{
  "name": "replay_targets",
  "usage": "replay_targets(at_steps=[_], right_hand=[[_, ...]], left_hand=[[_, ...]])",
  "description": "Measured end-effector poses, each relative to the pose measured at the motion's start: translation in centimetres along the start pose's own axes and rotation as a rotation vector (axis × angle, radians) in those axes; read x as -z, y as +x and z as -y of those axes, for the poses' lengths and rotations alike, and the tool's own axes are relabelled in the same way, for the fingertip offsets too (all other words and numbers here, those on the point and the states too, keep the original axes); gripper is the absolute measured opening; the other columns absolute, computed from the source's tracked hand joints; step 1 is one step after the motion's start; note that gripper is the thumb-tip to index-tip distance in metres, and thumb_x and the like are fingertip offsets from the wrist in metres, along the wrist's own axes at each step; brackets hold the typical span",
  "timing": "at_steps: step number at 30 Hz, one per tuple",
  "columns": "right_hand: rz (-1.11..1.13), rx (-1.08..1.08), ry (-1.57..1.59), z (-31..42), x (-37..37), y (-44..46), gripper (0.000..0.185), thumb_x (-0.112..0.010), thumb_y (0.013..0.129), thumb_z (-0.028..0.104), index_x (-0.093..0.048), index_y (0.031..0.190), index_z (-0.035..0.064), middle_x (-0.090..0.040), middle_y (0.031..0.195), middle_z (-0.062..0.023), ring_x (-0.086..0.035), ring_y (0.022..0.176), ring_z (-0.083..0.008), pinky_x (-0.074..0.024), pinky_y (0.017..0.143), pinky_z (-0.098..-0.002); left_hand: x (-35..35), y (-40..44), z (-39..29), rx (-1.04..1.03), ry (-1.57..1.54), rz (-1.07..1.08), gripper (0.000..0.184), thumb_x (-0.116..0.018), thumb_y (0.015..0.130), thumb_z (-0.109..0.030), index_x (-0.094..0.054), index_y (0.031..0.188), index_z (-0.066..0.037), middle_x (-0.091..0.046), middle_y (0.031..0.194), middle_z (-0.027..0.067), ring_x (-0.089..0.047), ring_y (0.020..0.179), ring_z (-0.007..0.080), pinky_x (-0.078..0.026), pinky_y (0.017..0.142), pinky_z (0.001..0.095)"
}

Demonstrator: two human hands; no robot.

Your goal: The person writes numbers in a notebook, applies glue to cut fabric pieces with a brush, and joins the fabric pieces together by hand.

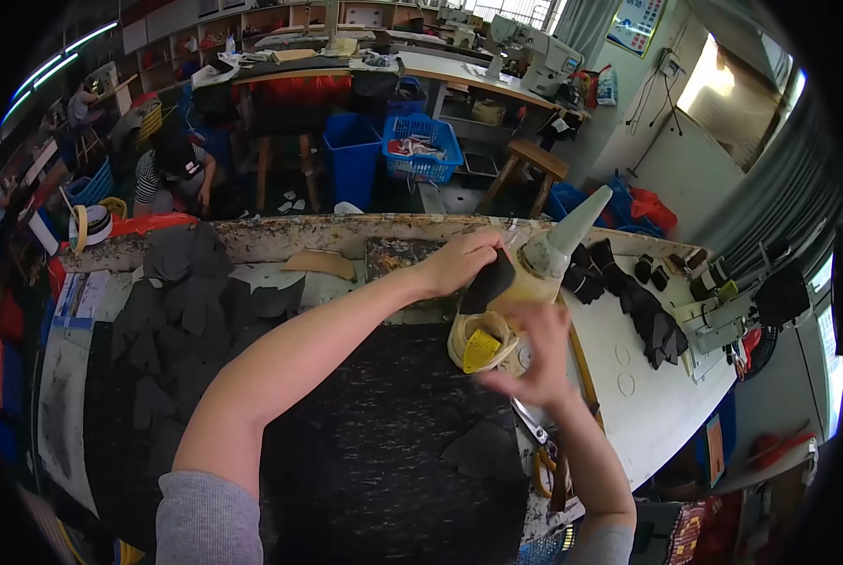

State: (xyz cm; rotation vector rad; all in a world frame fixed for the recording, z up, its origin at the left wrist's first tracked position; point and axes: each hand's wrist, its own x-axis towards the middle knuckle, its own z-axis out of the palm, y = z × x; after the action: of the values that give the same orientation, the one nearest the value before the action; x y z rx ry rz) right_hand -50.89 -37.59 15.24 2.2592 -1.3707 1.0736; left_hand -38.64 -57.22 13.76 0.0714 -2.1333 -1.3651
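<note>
My left hand is closed on a dark fabric piece, pinching its upper edge above the work table. My right hand is slightly blurred, thumb and fingers apart, beside a small round pot. A yellow perforated piece sits in the pot's mouth. Behind the hands stands a yellowish bottle with a long pale cone nozzle, tilted right. Many dark cut pieces lie heaped at the left, and one more dark piece rests on the black work surface.
Scissors lie below my right hand. Stacked dark pieces rest on the white table, near a sewing machine. Beyond the raised table edge are a blue bin, a blue basket, a wooden stool and a seated person.
</note>
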Motion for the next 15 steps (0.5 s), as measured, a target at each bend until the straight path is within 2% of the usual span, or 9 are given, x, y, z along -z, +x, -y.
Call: replay_targets(at_steps=[1, 2, 4, 5, 7, 9, 12, 13, 15], right_hand=[[0.239, 0.159, -0.221, 2.9, -0.5, 0.6, 0.031, -0.068, 0.088, 0.022, -0.063, 0.116, 0.0101, -0.058, 0.102, -0.0099, -0.058, 0.105, -0.0211, -0.0427, 0.084, -0.0280], [0.242, 0.152, -0.219, 2.2, -0.5, 0.0, 0.031, -0.068, 0.088, 0.022, -0.063, 0.116, 0.0101, -0.058, 0.102, -0.0099, -0.058, 0.105, -0.0211, -0.0427, 0.084, -0.0280], [0.183, -0.211, -0.227, -0.1, -0.5, 0.2, 0.012, -0.068, 0.088, 0.011, -0.068, 0.100, 0.0085, -0.060, 0.088, -0.0093, -0.062, 0.088, -0.0236, -0.0458, 0.074, -0.0293], [-0.154, -0.498, 0.087, 0.1, 0.1, 1.0, 0.006, -0.065, 0.088, 0.002, -0.067, 0.094, 0.0042, -0.062, 0.082, -0.0107, -0.062, 0.072, -0.0230, -0.0468, 0.065, -0.0287], [-0.348, -0.356, 0.053, 0.8, 2.5, 1.2, 0.006, -0.062, 0.091, 0.001, -0.066, 0.096, 0.0011, -0.064, 0.087, -0.0116, -0.063, 0.069, -0.0229, -0.0478, 0.061, -0.0297], [-0.371, -0.495, 0.136, 2.6, 2.7, 0.6, 0.006, -0.062, 0.092, 0.002, -0.064, 0.098, -0.0001, -0.065, 0.087, -0.0119, -0.064, 0.066, -0.0212, -0.0477, 0.058, -0.0302], [0.142, -0.650, 0.300, 3.3, 1.2, 0.0, 0.009, -0.059, 0.095, 0.002, -0.065, 0.102, 0.0016, -0.067, 0.094, -0.0103, -0.064, 0.061, -0.0142, -0.0492, 0.052, -0.0259], [-0.010, -0.691, 0.277, 4.4, 1.7, -0.5, 0.010, -0.059, 0.095, 0.003, -0.065, 0.103, 0.0004, -0.067, 0.092, -0.0096, -0.063, 0.061, -0.0122, -0.0491, 0.052, -0.0246], [-0.279, -0.583, 0.222, 5.7, 3.6, -1.3, 0.013, -0.059, 0.094, 0.001, -0.065, 0.106, -0.0011, -0.067, 0.089, -0.0097, -0.064, 0.066, -0.0108, -0.0515, 0.057, -0.0242]], left_hand=[[0.0, 0.0, -0.4, -0.001, -0.001, 0.001, 0.026, -0.038, 0.095, -0.013, -0.060, 0.102, -0.002, -0.063, 0.103, 0.0070, -0.055, 0.098, 0.0145, -0.042, 0.090, 0.0292], [0.0, -0.1, -0.9, -0.008, 0.084, -0.009, 0.025, -0.039, 0.095, -0.013, -0.060, 0.103, -0.002, -0.064, 0.102, 0.0083, -0.056, 0.097, 0.0164, -0.043, 0.090, 0.0300], [-0.1, -0.3, -1.5, -0.019, 0.168, -0.012, 0.025, -0.039, 0.094, -0.012, -0.060, 0.103, -0.002, -0.065, 0.101, 0.0096, -0.058, 0.097, 0.0182, -0.044, 0.089, 0.0308], [-0.1, -0.2, -1.7, -0.002, 0.225, -0.004, 0.024, -0.041, 0.094, -0.012, -0.060, 0.104, -0.002, -0.065, 0.101, 0.0111, -0.060, 0.097, 0.0209, -0.045, 0.088, 0.0319], [0.1, 0.1, -1.9, 0.004, 0.286, -0.007, 0.024, -0.042, 0.093, -0.012, -0.060, 0.104, -0.002, -0.065, 0.101, 0.0127, -0.061, 0.096, 0.0235, -0.046, 0.087, 0.0330], [-0.2, -0.1, -1.6, -0.020, 0.310, -0.025, 0.022, -0.044, 0.092, -0.012, -0.060, 0.102, -0.001, -0.065, 0.099, 0.0149, -0.062, 0.095, 0.0271, -0.047, 0.085, 0.0358], [0.5, -0.8, -2.0, -0.038, 0.344, -0.066, 0.020, -0.046, 0.092, -0.013, -0.059, 0.101, -0.001, -0.065, 0.097, 0.0161, -0.062, 0.093, 0.0284, -0.047, 0.082, 0.0377], [1.1, -1.9, -4.3, -0.098, 0.396, -0.199, 0.024, -0.049, 0.092, -0.019, -0.057, 0.099, 0.002, -0.064, 0.093, 0.0237, -0.062, 0.089, 0.0410, -0.048, 0.077, 0.0427], [2.3, -5.5, -9.1, -0.120, 0.306, -0.405, 0.020, -0.053, 0.092, -0.016, -0.058, 0.096, 0.003, -0.064, 0.084, 0.0200, -0.063, 0.080, 0.0362, -0.049, 0.069, 0.0392]])
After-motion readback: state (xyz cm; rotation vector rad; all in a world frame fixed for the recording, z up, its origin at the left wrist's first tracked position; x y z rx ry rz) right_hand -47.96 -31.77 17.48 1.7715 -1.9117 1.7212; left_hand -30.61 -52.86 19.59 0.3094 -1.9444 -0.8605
